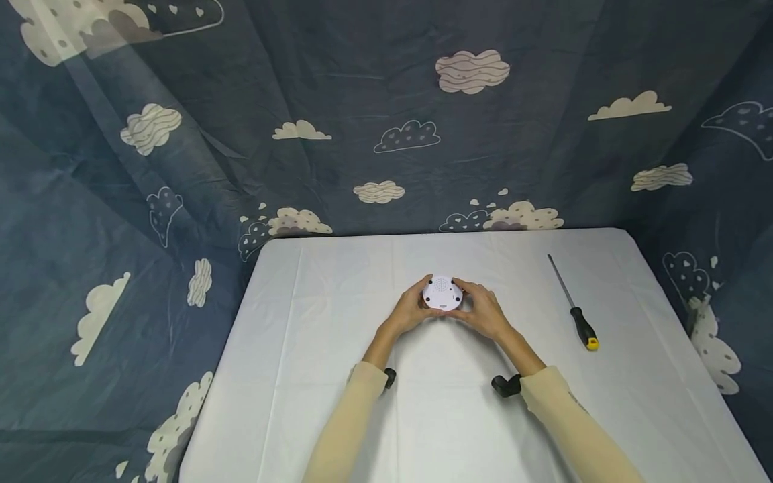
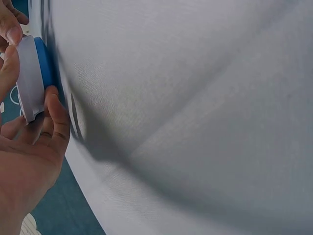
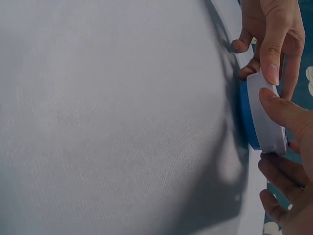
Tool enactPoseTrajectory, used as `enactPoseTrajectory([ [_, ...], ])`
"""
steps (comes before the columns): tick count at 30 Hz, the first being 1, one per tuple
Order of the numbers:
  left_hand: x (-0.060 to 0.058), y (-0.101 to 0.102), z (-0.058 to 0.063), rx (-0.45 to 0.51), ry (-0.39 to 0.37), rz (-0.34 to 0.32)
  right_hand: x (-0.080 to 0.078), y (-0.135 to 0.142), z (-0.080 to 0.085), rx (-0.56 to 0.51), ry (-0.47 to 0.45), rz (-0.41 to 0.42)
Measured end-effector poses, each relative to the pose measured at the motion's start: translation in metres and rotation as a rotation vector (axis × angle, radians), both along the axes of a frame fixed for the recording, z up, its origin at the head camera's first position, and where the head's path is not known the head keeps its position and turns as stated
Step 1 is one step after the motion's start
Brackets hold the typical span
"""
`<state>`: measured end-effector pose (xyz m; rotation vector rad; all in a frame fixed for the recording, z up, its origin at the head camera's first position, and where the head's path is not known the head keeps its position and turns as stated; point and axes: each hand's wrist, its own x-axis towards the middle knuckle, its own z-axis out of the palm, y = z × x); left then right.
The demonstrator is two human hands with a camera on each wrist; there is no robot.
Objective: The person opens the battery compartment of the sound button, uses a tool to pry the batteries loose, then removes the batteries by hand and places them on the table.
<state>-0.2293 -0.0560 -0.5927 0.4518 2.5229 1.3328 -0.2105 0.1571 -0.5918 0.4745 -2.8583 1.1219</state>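
Head view bright; wrist views dimmer; soft shadows (image 3: 215,191) across cloth (image 3: 107,88).

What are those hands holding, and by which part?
The left hand and right hand hold a round white-and-blue device by its edge, from opposite sides.

Round plastic device (image 1: 443,294): a shallow disc in two layers, white and blue
White face: a cluster of small holes, dark round spots near the rim, a small slot at the near edge
Pose: white face up, blue side (image 3: 248,117) toward the table (image 1: 338,282)
Hold: rim gripped by left hand (image 1: 410,307) and right hand (image 1: 483,310)
Place: over the table's middle, nearer its far edge
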Motion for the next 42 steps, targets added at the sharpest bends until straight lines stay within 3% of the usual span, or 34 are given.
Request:
enactPoseTrajectory([
  [4, -0.001, 0.002, 0.001, -0.014, 0.015, -0.002, -0.002, 0.002, 0.004, 0.045, 0.027, 0.027],
  [8, -0.003, 0.004, 0.002, -0.036, 0.026, 0.004, -0.005, 0.002, 0.008, 0.09, 0.112, 0.057],
  [15, -0.004, 0.007, 0.005, -0.045, -0.019, -0.001, -0.005, 0.0, 0.009, 0.216, 0.221, 0.074],
  [22, -0.005, 0.009, 0.008, -0.053, -0.005, -0.002, -0.005, -0.004, 0.013, 0.318, 0.302, 0.082],
  [35, -0.006, 0.01, 0.008, -0.049, -0.007, -0.019, 0.002, -0.015, 0.015, 0.669, 0.494, 0.115],
  [42, -0.009, 0.01, 0.005, -0.023, -0.015, -0.007, 0.011, -0.024, 0.011, 0.825, 0.51, 0.114],
])
